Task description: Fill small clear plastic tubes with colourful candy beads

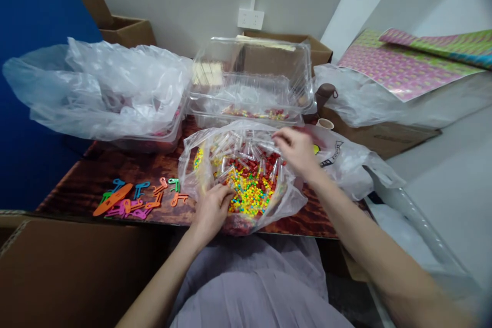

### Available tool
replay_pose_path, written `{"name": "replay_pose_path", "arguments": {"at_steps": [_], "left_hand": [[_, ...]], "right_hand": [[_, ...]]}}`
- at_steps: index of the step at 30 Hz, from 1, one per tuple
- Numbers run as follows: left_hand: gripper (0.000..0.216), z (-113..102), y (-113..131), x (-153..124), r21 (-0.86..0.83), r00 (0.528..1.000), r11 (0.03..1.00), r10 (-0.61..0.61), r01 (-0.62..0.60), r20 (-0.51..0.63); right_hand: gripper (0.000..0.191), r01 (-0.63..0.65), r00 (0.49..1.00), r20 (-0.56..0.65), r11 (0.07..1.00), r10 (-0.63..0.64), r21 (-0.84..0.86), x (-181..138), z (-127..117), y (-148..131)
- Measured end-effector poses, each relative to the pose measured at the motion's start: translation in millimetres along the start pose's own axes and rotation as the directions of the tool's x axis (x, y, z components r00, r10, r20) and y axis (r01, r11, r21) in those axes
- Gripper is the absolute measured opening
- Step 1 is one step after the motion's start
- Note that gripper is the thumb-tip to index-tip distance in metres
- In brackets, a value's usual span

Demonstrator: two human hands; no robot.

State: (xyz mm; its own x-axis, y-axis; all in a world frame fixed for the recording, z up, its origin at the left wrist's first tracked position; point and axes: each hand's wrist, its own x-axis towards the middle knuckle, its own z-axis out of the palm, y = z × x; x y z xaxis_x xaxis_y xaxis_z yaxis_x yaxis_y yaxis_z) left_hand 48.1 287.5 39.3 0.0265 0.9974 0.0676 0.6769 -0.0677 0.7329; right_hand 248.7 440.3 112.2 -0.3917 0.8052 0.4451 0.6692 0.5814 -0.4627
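Observation:
An open clear plastic bag [196, 151] sits at the table's front edge. Inside lie small yellow, green and blue bead-like pieces [249, 189], dark red pieces [249, 168] and several clear tubes [246, 146]. My left hand [213, 209] is at the bag's near left side, its fingers bent together against the small pieces. Over the bag's right far rim is my right hand [298, 149], slightly blurred, with fingers curled in a pinch. What either hand holds between its fingertips is too small or hidden to make out.
Colourful plastic clips [132, 207] and an orange flat piece [113, 200] lie on the table's left. Behind stand a clear lidded box [249, 100] and a bag-covered tub [148, 143]. A printed white bag [346, 164], paper cup [325, 123] and brown bottle [325, 96] are at right.

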Motion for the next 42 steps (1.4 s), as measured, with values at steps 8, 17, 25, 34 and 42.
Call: {"name": "replay_pose_path", "arguments": {"at_steps": [8,17,25,34,42], "left_hand": [[0.024,20,2,15,0.634,0.973,0.738,0.183,-0.229,0.138],[0.020,8,11,1,0.499,0.988,0.854,0.104,-0.147,0.112],[0.021,16,11,1,0.507,0.964,0.838,0.073,-0.199,0.257],[0.019,9,9,7,0.008,0.995,1.000,0.005,-0.006,0.104],[0.021,23,6,8,0.102,0.994,0.992,0.064,-0.072,0.087]], "right_hand": [[0.025,0.385,0.803,0.557,0.898,-0.211,-0.215,-80,70,-23],[0.014,0.130,0.918,0.392,0.980,-0.062,-0.149,-79,36,-7],[0.011,0.038,0.782,0.618,0.983,0.081,-0.177,-84,14,-23],[0.012,0.034,0.772,0.634,0.993,0.047,-0.115,-83,13,-21],[0.018,0.228,0.763,0.644,0.909,0.056,-0.350,-90,23,-25]]}}
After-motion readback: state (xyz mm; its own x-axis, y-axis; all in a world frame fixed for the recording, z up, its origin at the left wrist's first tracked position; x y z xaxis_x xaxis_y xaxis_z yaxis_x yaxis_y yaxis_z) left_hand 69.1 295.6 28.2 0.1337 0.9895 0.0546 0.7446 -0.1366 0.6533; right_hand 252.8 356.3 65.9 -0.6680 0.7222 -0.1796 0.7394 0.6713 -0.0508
